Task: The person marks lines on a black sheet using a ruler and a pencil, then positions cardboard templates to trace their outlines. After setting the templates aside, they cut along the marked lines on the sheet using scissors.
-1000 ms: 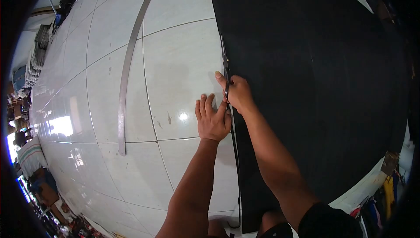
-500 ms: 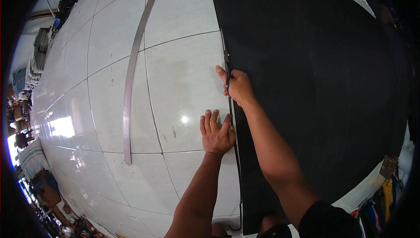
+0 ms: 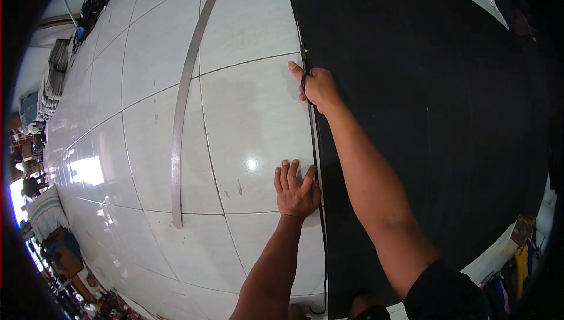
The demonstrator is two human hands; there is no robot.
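Note:
A large black sheet [image 3: 440, 114] lies flat over the right side of the tiled floor. At its left edge my right hand [image 3: 322, 92] grips a pair of black-handled scissors [image 3: 304, 79], thumb through a handle loop, blades pointing away from me along the edge. Behind the scissors a narrow black strip [image 3: 315, 138] runs beside the sheet, with a thin gap between them, and its near end curls on the tiles. My left hand [image 3: 298, 198] rests palm down with fingers spread on the white tiles, its thumb side touching the strip.
Left of my hands a long metal ruler [image 3: 176, 167] lies on the tiles. Farther left are stacked grey-white material [image 3: 54, 76] and a striped white sack [image 3: 47, 214]. Coloured items [image 3: 521, 270] and a brown box [image 3: 522, 230] sit at the lower right.
My right hand has moved the scissors farther forward along the sheet's edge, lengthening the separated strip. My left hand stays in about the same spot on the tiles. The view has shifted slightly.

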